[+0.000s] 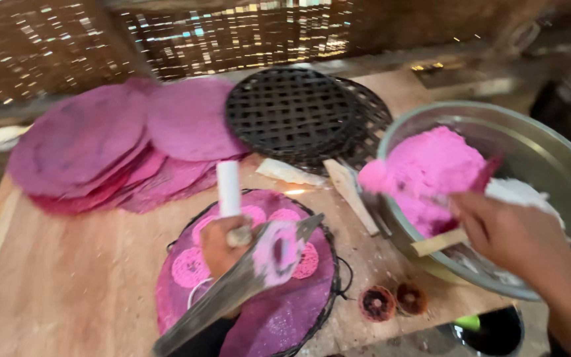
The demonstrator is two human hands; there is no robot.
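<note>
Near edge of the wooden tabletop (67, 277): left hand (223, 244) clenched on a white-handled flat metal blade (252, 277) smeared with pink batter, over a round woven tray (312, 311). Batter looks soft, sticky; best handled by tool. Right hand (510, 235) grasps a wooden spatula (437, 242) in the metal basin (550, 152) at the right edge. Far left: stacked purple sheets (94, 145), likely thin, fragile.

Rustic food workshop, woven walls (47, 46), wooden table (67, 277), pink dough bowl (550, 152), stacked purple discs (100, 152)
</note>
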